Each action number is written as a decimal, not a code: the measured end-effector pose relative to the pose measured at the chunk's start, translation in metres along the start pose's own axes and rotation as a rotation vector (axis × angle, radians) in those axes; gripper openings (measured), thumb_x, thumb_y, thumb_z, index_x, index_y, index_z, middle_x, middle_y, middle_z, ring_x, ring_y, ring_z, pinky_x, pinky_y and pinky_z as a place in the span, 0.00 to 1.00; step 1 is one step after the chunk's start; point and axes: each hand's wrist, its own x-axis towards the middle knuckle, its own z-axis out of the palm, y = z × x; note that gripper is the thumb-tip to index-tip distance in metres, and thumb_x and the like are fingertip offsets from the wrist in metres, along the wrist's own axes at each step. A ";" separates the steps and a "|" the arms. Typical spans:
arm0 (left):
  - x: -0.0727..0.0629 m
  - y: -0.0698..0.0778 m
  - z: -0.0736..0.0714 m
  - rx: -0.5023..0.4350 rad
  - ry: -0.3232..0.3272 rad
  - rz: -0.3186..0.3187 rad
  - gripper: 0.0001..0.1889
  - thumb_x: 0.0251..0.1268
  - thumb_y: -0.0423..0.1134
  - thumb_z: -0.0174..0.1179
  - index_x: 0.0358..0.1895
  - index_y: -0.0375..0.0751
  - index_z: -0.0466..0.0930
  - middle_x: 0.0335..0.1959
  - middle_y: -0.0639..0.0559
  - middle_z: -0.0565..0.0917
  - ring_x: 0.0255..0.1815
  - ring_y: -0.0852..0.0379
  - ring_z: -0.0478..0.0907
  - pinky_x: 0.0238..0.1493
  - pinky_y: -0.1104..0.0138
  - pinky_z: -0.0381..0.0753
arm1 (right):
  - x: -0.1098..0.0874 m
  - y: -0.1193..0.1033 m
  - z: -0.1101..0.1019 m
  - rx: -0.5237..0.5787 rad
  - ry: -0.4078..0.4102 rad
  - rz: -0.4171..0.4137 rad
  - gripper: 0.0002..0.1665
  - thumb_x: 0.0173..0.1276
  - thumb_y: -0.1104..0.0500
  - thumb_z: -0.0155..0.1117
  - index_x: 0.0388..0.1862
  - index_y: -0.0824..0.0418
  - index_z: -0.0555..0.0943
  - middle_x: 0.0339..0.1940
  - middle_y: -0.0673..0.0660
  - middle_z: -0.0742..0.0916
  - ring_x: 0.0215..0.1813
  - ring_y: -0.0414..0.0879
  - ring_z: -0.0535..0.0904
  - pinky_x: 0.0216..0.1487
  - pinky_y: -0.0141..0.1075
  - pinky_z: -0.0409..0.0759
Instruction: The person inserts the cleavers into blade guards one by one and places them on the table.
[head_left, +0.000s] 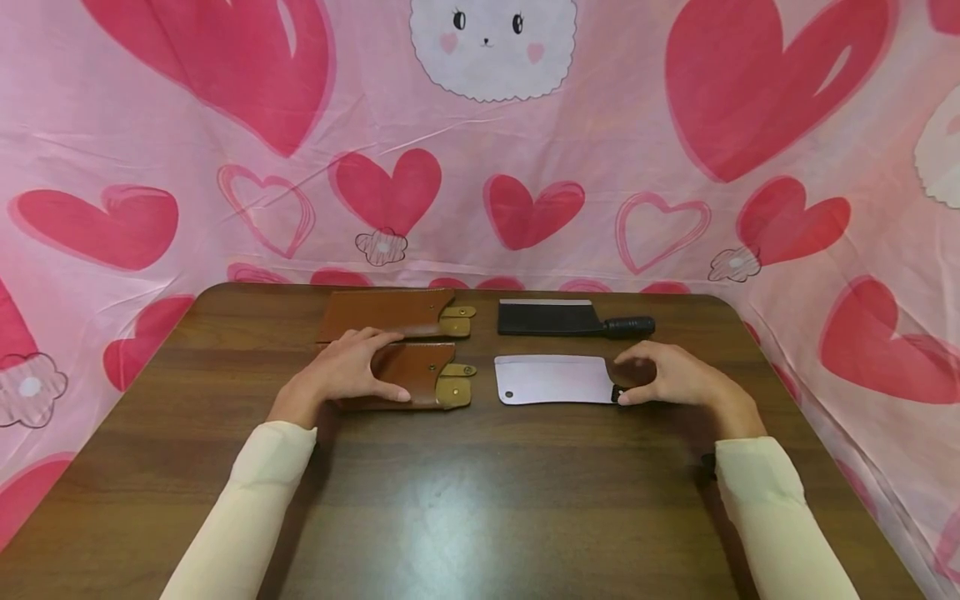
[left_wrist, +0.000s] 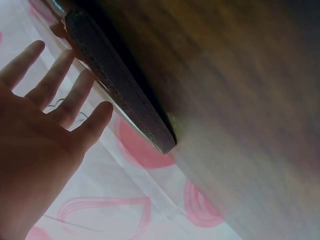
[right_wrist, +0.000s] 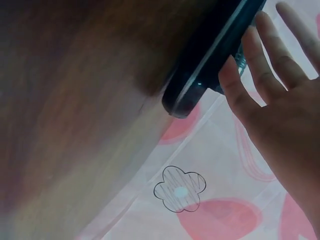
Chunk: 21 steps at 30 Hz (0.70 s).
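Note:
My left hand (head_left: 341,368) is over the near brown leather knife sheath (head_left: 412,365), fingers spread and thumb along its front edge. From the left wrist view, the sheath's dark edge (left_wrist: 120,82) runs past my straight fingertips. On the right lies a silver cleaver (head_left: 555,379), its blade pointing left. My right hand (head_left: 671,377) is at the cleaver's handle end, thumb and forefinger apart around it, hiding most of the handle. The right wrist view shows the black handle (right_wrist: 200,65) beside my extended fingers.
Behind the near sheath lies a larger brown sheath (head_left: 386,312) with a snap strap. A second cleaver (head_left: 547,318), black-bladed with a black handle, lies behind the silver one. A pink heart-print cloth (head_left: 465,133) hangs around the wooden table (head_left: 480,500).

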 end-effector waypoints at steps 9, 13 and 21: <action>0.002 -0.004 0.003 0.039 -0.034 0.032 0.65 0.36 0.74 0.75 0.76 0.33 0.64 0.72 0.34 0.68 0.72 0.33 0.61 0.67 0.39 0.65 | 0.000 0.009 0.003 -0.021 -0.084 -0.003 0.39 0.51 0.41 0.83 0.54 0.63 0.83 0.51 0.56 0.85 0.55 0.58 0.80 0.58 0.57 0.75; 0.003 -0.005 0.004 0.071 -0.072 0.032 0.67 0.35 0.72 0.77 0.76 0.31 0.62 0.75 0.36 0.65 0.74 0.35 0.58 0.69 0.41 0.64 | 0.001 0.011 0.002 -0.026 -0.107 -0.012 0.34 0.51 0.43 0.83 0.50 0.62 0.84 0.47 0.54 0.85 0.50 0.54 0.80 0.55 0.55 0.77; 0.003 -0.004 0.004 0.117 -0.122 0.046 0.67 0.35 0.71 0.77 0.77 0.31 0.60 0.77 0.37 0.63 0.77 0.36 0.55 0.72 0.41 0.59 | 0.003 0.011 0.002 0.013 -0.153 -0.005 0.19 0.57 0.55 0.80 0.45 0.58 0.85 0.41 0.51 0.83 0.44 0.49 0.78 0.49 0.48 0.77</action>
